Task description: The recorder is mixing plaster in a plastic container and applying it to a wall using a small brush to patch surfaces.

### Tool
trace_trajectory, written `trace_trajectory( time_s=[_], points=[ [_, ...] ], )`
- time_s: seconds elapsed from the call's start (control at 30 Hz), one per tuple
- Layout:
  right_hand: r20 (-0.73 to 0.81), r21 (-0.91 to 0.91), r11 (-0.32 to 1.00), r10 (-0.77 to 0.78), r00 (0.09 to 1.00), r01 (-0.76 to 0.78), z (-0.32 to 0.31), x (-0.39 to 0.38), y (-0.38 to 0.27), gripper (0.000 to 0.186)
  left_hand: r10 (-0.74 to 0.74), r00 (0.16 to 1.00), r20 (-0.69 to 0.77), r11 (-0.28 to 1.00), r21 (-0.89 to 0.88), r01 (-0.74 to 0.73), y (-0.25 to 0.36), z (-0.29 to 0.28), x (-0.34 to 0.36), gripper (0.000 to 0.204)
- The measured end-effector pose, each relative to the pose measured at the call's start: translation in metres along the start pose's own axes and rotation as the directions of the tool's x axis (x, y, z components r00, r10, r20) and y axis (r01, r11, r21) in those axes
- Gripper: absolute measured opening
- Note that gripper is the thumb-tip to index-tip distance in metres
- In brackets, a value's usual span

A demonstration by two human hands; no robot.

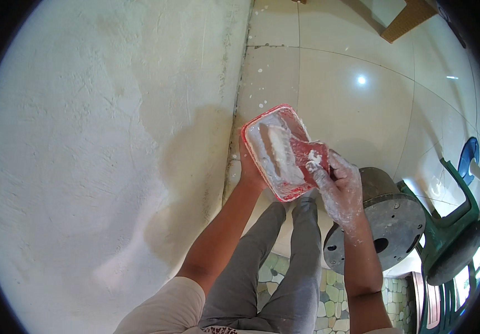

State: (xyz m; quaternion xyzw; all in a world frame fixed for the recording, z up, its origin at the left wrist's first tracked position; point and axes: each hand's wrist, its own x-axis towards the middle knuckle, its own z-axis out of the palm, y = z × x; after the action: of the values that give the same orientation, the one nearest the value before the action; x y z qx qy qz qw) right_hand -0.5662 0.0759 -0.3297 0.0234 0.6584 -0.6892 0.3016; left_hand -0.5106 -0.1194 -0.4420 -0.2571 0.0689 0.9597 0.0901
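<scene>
A red rectangular tub point(246, 131) holding wet white paste is held up near the middle of the view by my left hand point(250, 170), whose fingers are mostly hidden behind it. My right hand point(340, 186), caked in white residue, grips a wide red-handled brush point(300, 152). The brush's cream head lies in the tub, covered in white paste.
A pale plastered wall point(89, 145) fills the left. On the cream tiled floor point(351, 111) are a grey metal drum point(401, 222) with a holed disc, a green plastic chair point(440, 234), a blue object point(466, 158) and brown furniture point(404, 19). My legs stand below the tub.
</scene>
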Motion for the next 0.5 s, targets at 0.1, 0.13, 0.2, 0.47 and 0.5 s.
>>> trace_trajectory(
  time_s=[0.1, 0.13, 0.2, 0.47, 0.5],
  points=[
    [0.034, 0.037, 0.997, 0.068, 0.997, -0.069, -0.003, -0.007, -0.015, 0.022, 0.001, 0.992, -0.128, 0.990, 0.139, 0.017, -0.007, 0.019, 0.004, 0.074],
    [0.052, 0.126, 0.986, 0.106, 0.993, -0.112, -0.006, -0.007, -0.022, 0.022, 0.036, 0.975, -0.218, 0.967, 0.255, 0.022, -0.009, 0.030, 0.008, 0.074],
    [0.011, 0.081, 0.994, 0.077, 0.997, -0.078, -0.013, -0.005, -0.032, 0.021, 0.091, 0.972, -0.215, 0.923, 0.386, -0.001, -0.014, 0.043, 0.015, 0.074],
    [-0.080, -0.007, 1.000, 0.021, 0.997, -0.021, -0.031, 0.007, -0.072, 0.018, 0.054, 0.995, -0.082, 0.952, 0.306, -0.026, -0.018, 0.091, 0.034, 0.066],
    [-0.081, -0.009, 1.000, 0.024, 0.996, -0.025, -0.030, 0.007, -0.078, 0.018, 0.052, 0.995, -0.084, 0.953, 0.303, -0.024, -0.017, 0.092, 0.035, 0.066]
  ],
)
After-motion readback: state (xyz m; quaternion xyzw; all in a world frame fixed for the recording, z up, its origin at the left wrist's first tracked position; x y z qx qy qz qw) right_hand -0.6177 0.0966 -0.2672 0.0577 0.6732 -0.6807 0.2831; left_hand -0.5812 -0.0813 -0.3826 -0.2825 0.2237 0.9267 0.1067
